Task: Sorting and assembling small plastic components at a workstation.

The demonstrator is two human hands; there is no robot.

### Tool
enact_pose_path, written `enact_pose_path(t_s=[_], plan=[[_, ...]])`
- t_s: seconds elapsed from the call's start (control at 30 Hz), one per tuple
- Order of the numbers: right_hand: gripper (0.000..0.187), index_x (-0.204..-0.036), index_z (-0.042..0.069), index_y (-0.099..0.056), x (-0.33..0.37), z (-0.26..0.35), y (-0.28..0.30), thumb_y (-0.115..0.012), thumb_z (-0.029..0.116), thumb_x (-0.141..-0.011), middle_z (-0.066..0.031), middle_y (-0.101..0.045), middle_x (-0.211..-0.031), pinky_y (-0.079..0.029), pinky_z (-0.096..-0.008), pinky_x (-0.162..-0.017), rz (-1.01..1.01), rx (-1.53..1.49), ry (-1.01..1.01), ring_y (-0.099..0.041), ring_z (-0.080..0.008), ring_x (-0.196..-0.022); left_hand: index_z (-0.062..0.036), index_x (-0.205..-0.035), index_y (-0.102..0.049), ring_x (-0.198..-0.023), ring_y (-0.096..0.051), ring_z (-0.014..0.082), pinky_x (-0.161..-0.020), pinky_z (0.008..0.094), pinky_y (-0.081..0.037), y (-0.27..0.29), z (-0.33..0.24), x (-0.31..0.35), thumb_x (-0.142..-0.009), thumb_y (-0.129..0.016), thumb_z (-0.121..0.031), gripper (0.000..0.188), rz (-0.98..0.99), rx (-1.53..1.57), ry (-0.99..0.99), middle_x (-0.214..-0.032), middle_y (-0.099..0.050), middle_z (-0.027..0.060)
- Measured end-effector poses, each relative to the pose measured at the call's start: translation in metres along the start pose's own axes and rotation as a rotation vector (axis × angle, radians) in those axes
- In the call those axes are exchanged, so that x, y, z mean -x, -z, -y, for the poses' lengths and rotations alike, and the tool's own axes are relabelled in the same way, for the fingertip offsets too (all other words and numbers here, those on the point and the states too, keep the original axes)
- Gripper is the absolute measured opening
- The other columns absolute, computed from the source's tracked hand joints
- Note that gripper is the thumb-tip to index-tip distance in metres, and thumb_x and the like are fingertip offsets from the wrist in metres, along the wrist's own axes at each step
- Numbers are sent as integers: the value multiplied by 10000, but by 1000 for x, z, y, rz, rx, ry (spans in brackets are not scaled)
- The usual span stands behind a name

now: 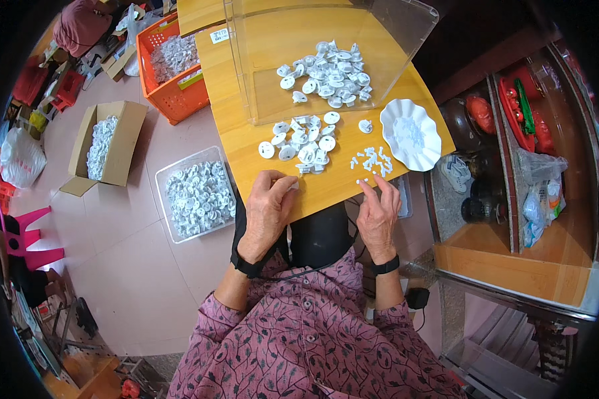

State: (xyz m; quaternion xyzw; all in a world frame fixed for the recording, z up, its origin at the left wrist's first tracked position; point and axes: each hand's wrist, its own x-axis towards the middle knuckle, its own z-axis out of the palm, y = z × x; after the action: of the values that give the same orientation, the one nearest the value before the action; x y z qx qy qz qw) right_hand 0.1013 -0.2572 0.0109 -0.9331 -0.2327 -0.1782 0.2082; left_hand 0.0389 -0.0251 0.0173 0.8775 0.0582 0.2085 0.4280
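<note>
My left hand (268, 205) is at the table's near edge, thumb and fingertips pinched together with a bit of white plastic showing; most of that piece is hidden. Just beyond lies a loose pile of round white plastic parts (306, 141), several with small slots. My right hand (378, 214) reaches over the edge to the right, thumb and index finger slightly apart, the index fingertip at the near side of some small white plastic pegs (378, 159). A single round white part (365, 126) sits apart, above the pegs.
A clear plastic bin (259, 80) on the yellow table (246, 183) holds more round parts. A white scalloped dish (424, 149) contains tiny pieces. On the floor at left stand a clear tub (173, 229), a cardboard box (128, 149) and an orange crate (173, 100). Shelves (512, 266) flank the right.
</note>
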Motion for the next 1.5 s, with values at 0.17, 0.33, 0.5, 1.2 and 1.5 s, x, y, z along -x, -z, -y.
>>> enact_pose_path(t_s=[0.17,0.33,0.5,1.2,1.5], plan=[[397,-1167,47,-634,1,-10,-2,-575,-74,-794,-137,-544,-1251,-388,-501,-967,-41,3,-21,-488,-343,-1168,-18,-997,-662,-842,-635,322,-721,378,-524,1,5,3,-805,-691,-4,194,-11,55,7,-964,-606,146],[364,-1150,35,-634,2,-13,-4,-570,-71,-808,-137,-555,-1228,-394,-491,-958,-71,-56,-20,-500,-337,-1150,-14,-990,-642,-842,-629,327,-716,381,-520,2,4,4,-803,-693,-7,194,-21,84,38,-948,-609,145],[336,-1124,28,-636,4,-5,-1,-570,-69,-810,-132,-572,-1198,-403,-480,-947,-21,31,-6,-521,-333,-1116,-12,-998,-657,-789,-651,277,-687,344,-530,6,8,5,-827,-701,-22,176,-56,82,21,-931,-627,132],[316,-1164,16,-613,-1,-30,-1,-617,-1,-848,-118,-574,-1180,-387,-453,-971,-40,-8,-86,-522,-320,-1130,10,-1120,-653,-781,-630,129,-723,226,-506,19,11,20,-933,-651,-98,216,-71,641,417,-957,-644,71],[208,-1049,56,-683,-3,-37,-4,-663,16,-845,-108,-602,-1114,-454,-429,-888,-65,32,32,-568,-310,-1028,20,-1309,-528,-796,-625,135,-675,224,-510,18,12,29,-967,-596,-116,374,95,1611,665,-1013,-636,78]])
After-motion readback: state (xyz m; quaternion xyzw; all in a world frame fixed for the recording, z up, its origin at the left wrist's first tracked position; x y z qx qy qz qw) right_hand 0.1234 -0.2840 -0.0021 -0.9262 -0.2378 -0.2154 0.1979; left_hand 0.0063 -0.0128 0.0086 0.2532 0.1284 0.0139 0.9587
